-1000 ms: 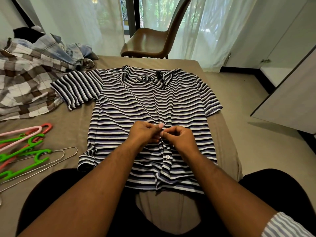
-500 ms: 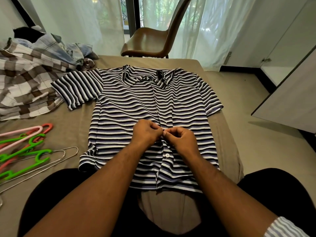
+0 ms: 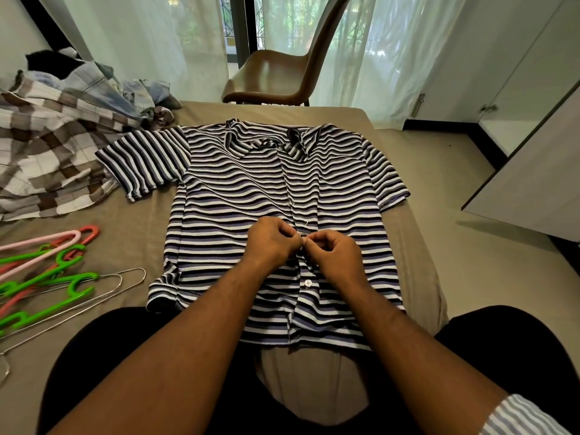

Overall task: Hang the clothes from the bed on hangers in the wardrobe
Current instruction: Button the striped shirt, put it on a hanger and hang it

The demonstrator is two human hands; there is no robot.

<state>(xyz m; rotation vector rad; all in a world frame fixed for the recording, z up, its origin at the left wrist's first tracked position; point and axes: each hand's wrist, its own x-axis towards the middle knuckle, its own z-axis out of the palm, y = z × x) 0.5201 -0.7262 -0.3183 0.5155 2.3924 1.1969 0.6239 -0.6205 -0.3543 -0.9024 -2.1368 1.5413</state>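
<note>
A striped short-sleeved shirt (image 3: 238, 189) lies flat, front up, on the tan bed (image 3: 417, 233). My left hand (image 3: 271, 243) and my right hand (image 3: 334, 254) meet at the shirt's button placket, each pinching the fabric edge at a button halfway down. One white button (image 3: 308, 282) shows fastened just below my hands. At the left edge of the bed lies a loose heap of green, pink and red plastic hangers (image 3: 47, 271) with wire hangers (image 3: 103, 290). The white wardrobe (image 3: 533, 171) stands to the right.
A pile of checked and denim clothes (image 3: 56, 152) covers the bed's far left. A brown chair (image 3: 276, 76) stands beyond the bed's far end before sheer curtains. An open wardrobe door juts out over the floor at right. My dark-clad knees frame the bottom.
Both hands have slid a little up the placket, away from me. The shirt has stayed flat, and the hangers have not moved.
</note>
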